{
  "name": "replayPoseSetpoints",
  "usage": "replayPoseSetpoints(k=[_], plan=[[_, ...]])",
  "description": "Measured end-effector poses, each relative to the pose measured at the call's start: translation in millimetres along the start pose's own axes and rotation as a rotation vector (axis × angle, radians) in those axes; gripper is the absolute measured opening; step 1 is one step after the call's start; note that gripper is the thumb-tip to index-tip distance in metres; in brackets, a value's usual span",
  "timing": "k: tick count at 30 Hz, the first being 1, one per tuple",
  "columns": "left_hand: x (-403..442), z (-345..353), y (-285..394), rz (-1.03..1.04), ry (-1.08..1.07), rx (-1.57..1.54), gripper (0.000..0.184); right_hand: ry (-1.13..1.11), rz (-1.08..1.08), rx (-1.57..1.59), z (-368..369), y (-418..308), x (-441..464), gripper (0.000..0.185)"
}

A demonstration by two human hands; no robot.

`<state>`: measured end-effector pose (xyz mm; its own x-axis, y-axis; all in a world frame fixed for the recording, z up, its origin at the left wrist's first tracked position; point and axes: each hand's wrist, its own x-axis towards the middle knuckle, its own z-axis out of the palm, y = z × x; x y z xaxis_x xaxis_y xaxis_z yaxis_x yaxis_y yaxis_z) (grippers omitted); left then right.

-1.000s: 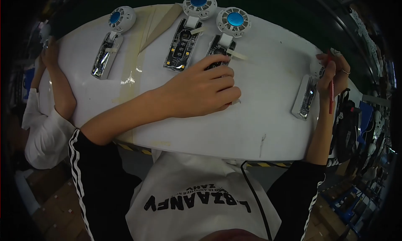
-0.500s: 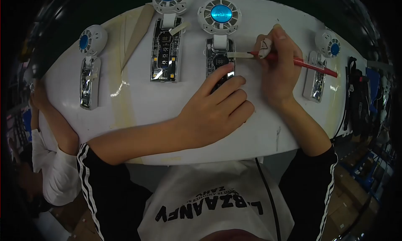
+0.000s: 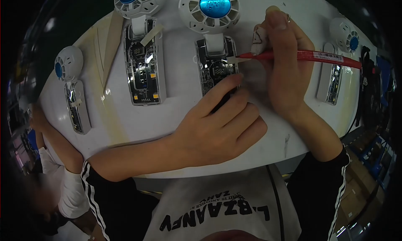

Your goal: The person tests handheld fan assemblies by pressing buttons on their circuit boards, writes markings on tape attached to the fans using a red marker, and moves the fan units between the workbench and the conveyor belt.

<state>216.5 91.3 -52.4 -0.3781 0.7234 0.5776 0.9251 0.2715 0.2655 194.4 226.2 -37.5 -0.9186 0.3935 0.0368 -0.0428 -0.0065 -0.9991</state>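
Observation:
A handheld fan with a clear-fronted handle [image 3: 215, 65] and a round head with a blue centre [image 3: 215, 4] lies in front of me. My left hand [image 3: 222, 121] is closed round the lower part of its handle, with the index finger along the front. In my right hand [image 3: 289, 69] is a red pen [image 3: 324, 57] with a barcode label, held in a writing grip. Its tip is at a strip of pale tape [image 3: 243, 59] on the handle's right edge; I cannot tell whether they touch. A white wrap with dark marks [image 3: 258, 40] covers one right finger.
Similar fans lie around on the white table [image 3: 176, 119]: one with tape on its handle [image 3: 144, 69] to the left, another at far left [image 3: 77, 107], one at right [image 3: 331, 80]. A co-worker's arm [image 3: 60, 138] rests at the left edge.
The view has moved closer to the table and shifted. The pen tip has moved left along the tape to the handle's edge. My left hand keeps its hold on the fan.

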Motion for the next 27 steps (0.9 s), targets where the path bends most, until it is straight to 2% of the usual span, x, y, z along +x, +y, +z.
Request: replayPoseSetpoints(k=[3, 6, 9, 11, 15, 18, 23, 27], plan=[[0.1, 1.2, 1.0, 0.006, 0.004, 0.019, 0.013, 0.080, 0.062, 0.015, -0.6, -6.5, -2.8, 0.029], [1.1, 2.0, 2.6, 0.003, 0.011, 0.036, 0.013, -0.056, 0.107, -0.027, -3.4, -10.6, -2.9, 0.027], [0.7, 1.9, 2.9, -0.008, 0.007, 0.040, 0.013, -0.018, 0.069, -0.012, -1.3, -7.6, -2.2, 0.027], [0.1, 1.4, 3.0, -0.011, 0.005, 0.042, 0.013, -0.075, 0.018, 0.004, -2.6, -6.0, -0.7, 0.025], [-0.1, 2.4, 3.0, -0.009, 0.008, 0.050, 0.013, -0.039, 0.054, -0.039, 1.8, -9.3, -2.0, 0.024], [-3.2, -0.1, 1.0, -0.014, 0.014, 0.051, 0.013, -0.126, -0.063, -0.012, 0.9, -2.0, -1.2, 0.024], [-3.7, -0.1, 0.6, -0.019, 0.021, 0.054, 0.013, -0.014, 0.066, -0.111, 10.3, -16.4, -3.8, 0.026], [-4.6, -2.3, 0.0, -0.022, 0.022, 0.046, 0.013, 0.012, 0.048, -0.106, 12.8, -13.5, -3.6, 0.026]])
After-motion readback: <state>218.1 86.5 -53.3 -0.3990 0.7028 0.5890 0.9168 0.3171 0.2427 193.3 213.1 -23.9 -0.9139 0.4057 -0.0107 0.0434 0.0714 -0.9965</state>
